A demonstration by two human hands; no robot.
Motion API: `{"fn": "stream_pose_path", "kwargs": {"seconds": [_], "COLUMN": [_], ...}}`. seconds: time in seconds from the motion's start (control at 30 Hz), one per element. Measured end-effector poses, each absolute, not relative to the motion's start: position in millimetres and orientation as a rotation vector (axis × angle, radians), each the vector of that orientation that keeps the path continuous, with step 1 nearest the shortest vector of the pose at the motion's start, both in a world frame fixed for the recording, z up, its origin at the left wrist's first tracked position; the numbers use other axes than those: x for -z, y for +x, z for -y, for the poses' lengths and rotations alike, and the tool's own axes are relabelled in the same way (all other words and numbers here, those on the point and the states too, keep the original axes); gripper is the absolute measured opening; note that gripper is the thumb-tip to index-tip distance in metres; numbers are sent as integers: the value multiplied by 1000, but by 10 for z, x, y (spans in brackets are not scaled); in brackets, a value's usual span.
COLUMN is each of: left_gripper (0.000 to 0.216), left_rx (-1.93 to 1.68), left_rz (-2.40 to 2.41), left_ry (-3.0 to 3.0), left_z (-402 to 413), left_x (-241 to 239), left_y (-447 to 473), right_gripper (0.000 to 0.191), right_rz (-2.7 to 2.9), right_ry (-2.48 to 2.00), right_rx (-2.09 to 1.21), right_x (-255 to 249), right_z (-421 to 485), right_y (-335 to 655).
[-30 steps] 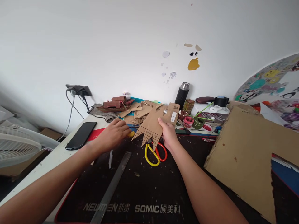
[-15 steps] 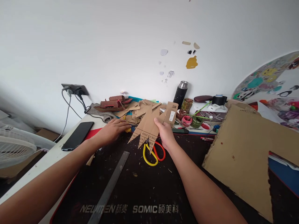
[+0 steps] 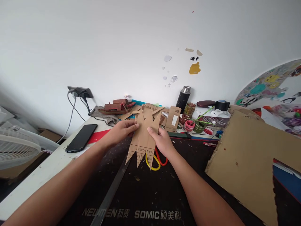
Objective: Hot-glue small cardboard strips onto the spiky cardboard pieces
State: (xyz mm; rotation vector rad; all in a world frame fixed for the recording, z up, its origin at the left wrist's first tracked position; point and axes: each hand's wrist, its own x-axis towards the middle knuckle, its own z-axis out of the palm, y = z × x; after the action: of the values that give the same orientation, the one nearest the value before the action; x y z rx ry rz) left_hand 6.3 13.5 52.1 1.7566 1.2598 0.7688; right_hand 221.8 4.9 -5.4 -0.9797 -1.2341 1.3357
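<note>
A brown cardboard cut-out [image 3: 141,139] with pointed spikes at both ends is held above the black desk mat [image 3: 150,194]. My left hand [image 3: 119,131] grips its left edge with thumb and fingers closed. On the right edge, my right hand [image 3: 160,141] pinches it the same way. Yellow and red scissors [image 3: 157,160] lie on the mat just under the cut-out, partly hidden by it. A long steel ruler [image 3: 112,190] lies slanted on the mat below my left hand.
A large cardboard sheet [image 3: 249,157] leans at the right. Cardboard scraps [image 3: 150,110], a brown model boat [image 3: 116,107], a black flask [image 3: 183,98] and small paint pots [image 3: 189,125] crowd the back. A black phone [image 3: 81,137] lies left, near a white fan [image 3: 16,147].
My left hand left the yellow object on the mat and took hold of the cut-out's left edge. The cut-out turned more upright and came nearer, between both hands.
</note>
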Motion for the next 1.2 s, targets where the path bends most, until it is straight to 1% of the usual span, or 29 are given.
{"fn": "stream_pose_path", "kwargs": {"seconds": [0.17, 0.3, 0.37, 0.57, 0.77, 0.97, 1.2], "left_gripper": [42, 39, 38, 41, 39, 41, 40], "left_rx": [-756, -769, -790, -810, -814, -738, -723], "left_rz": [-1325, -1316, -1290, -1205, -1257, -1323, -1330], "left_ry": [1741, 1706, 1660, 1541, 1545, 1605, 1646], "left_z": [-173, -179, -163, -84, -83, -81, -49], "left_x": [-503, -470, -454, -392, -337, -381, -452], "left_y": [108, 119, 121, 152, 148, 76, 104], "right_gripper": [40, 33, 33, 38, 34, 31, 27], "right_rz": [1391, 1442, 1450, 1372, 1395, 1434, 1498], "right_ry": [-1012, -1020, -1004, -1022, -1021, -1030, -1067], "right_rx": [-1216, -1175, -1191, -1286, -1277, -1297, -1211], "right_x": [62, 82, 88, 92, 84, 98, 103], "right_z": [-47, -44, -37, -28, -33, -24, -24], "right_y": [2231, 2228, 2219, 2212, 2211, 2205, 2203]}}
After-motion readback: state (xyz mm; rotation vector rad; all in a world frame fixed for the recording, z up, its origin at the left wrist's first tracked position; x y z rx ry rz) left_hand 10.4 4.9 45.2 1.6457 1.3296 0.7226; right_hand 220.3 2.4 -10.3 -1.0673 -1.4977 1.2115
